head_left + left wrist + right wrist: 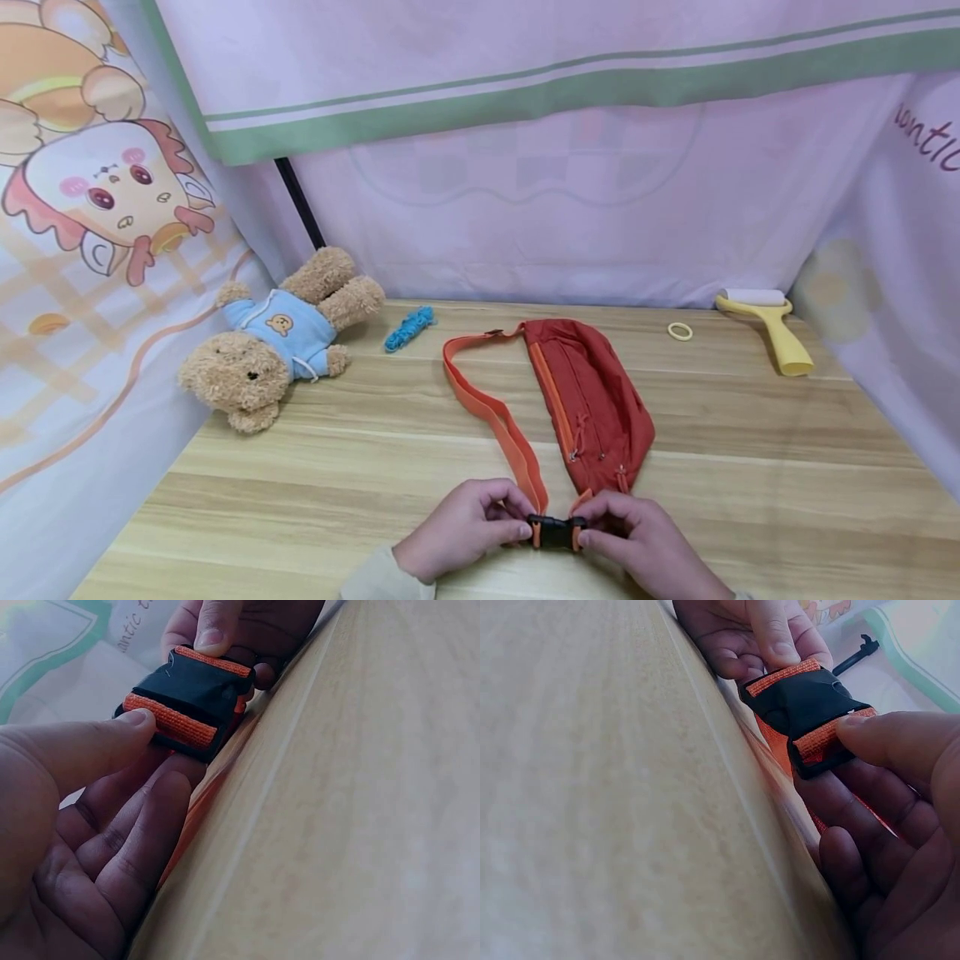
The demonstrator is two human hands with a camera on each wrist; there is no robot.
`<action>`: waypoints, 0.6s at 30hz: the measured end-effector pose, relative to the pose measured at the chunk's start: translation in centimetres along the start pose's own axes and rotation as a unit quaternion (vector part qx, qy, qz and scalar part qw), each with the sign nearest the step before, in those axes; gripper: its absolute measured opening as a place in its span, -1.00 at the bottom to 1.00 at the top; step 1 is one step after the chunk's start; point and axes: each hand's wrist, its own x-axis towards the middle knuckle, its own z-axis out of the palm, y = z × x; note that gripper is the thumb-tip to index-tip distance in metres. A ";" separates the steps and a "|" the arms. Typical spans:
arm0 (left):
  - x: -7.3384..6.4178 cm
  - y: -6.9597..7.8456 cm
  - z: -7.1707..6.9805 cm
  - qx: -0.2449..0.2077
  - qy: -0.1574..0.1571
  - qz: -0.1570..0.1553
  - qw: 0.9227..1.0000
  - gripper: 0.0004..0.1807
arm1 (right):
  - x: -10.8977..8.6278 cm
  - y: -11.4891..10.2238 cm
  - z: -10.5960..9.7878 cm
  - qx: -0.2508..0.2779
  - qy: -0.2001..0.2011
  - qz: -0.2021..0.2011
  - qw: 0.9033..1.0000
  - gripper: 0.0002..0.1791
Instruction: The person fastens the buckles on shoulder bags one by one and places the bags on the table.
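A red waist bag [600, 400] lies on the table, its orange strap [495, 408] looping out to the left and toward me. At the near end, both strap ends meet at a black side-release buckle [556, 533], whose two halves sit joined. My left hand [465, 529] pinches the buckle's left end between thumb and fingers. On the opposite end, my right hand [648, 542] pinches in the same way. Both wrist views show the buckle [191, 690] close over the table, each thumb pressing on orange webbing [825, 739] threaded through its end bars.
A teddy bear [262, 350] in a blue hoodie lies at the left, beside a blue bundle of cord [408, 328]. Back right are a cream ring [679, 332] and a yellow-handled lint roller [780, 329]. Printed cloth [525, 217] hangs around the wooden table [300, 483].
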 end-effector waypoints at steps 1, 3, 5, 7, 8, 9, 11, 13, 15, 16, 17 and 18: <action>0.0 0.0 0.0 0.000 0.001 0.000 1.000 -0.93 | 0.0 0.0 0.0 0.000 0.000 0.002 1.000 -0.82; 0.0 0.0 0.0 0.000 0.001 -0.001 1.000 -0.93 | 0.0 -0.1 0.0 0.000 -0.001 0.005 1.000 -0.82; 0.0 0.1 0.0 0.001 0.001 -0.001 1.000 -0.93 | 0.0 -0.1 -0.1 0.000 -0.002 0.009 1.000 -0.82; 0.0 0.1 0.0 0.000 0.000 0.000 1.000 -0.93 | 0.1 -0.2 -0.1 -0.001 -0.003 0.011 1.000 -0.81; 0.0 0.2 0.0 0.000 -0.001 0.000 1.000 -0.93 | 0.1 -0.2 -0.1 -0.001 -0.003 0.012 1.000 -0.81; 0.0 0.2 -0.1 -0.001 -0.001 0.001 1.000 -0.92 | 0.1 -0.2 -0.1 0.000 -0.003 0.014 1.000 -0.81; 0.0 0.3 -0.1 -0.004 -0.004 0.000 1.000 -0.93 | 0.2 -0.3 -0.2 0.001 -0.004 0.018 1.000 -0.81; -0.1 0.3 -0.1 -0.004 -0.006 -0.002 1.000 -0.93 | 0.3 -0.3 -0.2 0.002 -0.003 0.026 1.000 -0.82; -0.1 0.3 -0.1 0.000 -0.010 -0.004 1.000 -0.93 | 0.3 -0.3 -0.2 -0.002 -0.005 0.034 0.999 -0.82; -0.2 0.3 -0.1 0.003 -0.012 -0.006 1.000 -0.93 | 0.3 -0.3 -0.2 -0.004 -0.007 0.039 0.999 -0.82; -0.2 0.2 -0.2 0.009 -0.015 -0.006 1.000 -0.93 | 0.3 -0.3 -0.3 -0.008 -0.008 0.044 0.999 -0.82; -0.2 0.2 -0.2 0.014 -0.018 -0.005 1.000 -0.93 | 0.3 -0.2 -0.3 -0.013 -0.009 0.050 0.999 -0.82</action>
